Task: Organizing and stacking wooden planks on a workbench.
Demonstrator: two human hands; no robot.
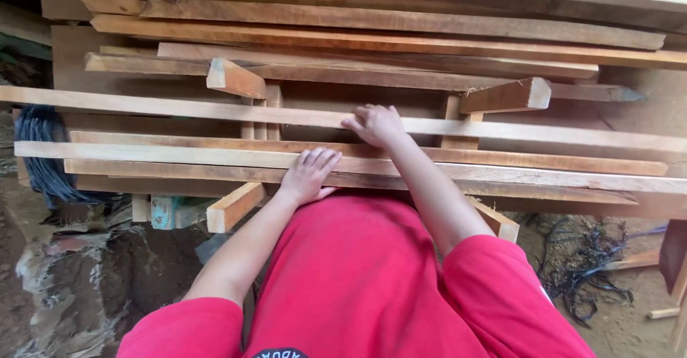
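Note:
A stack of long wooden planks (pixel 372 43) lies across the view in front of me. My left hand (pixel 309 175) rests flat, fingers spread, on the nearest plank (pixel 179 152) at the stack's front edge. My right hand (pixel 377 124) reaches a little farther and curls over a pale long plank (pixel 143 106) that runs the full width. Both arms come out of my red shirt (pixel 358 279) at the bottom of the view.
Short wooden cross blocks (pixel 235 79) (pixel 507 95) stick out between the layers, and another block (pixel 232 206) juts out under the front planks. Black cables (pixel 43 150) hang at the left. Dirt floor with black wires (pixel 580 265) lies at the right.

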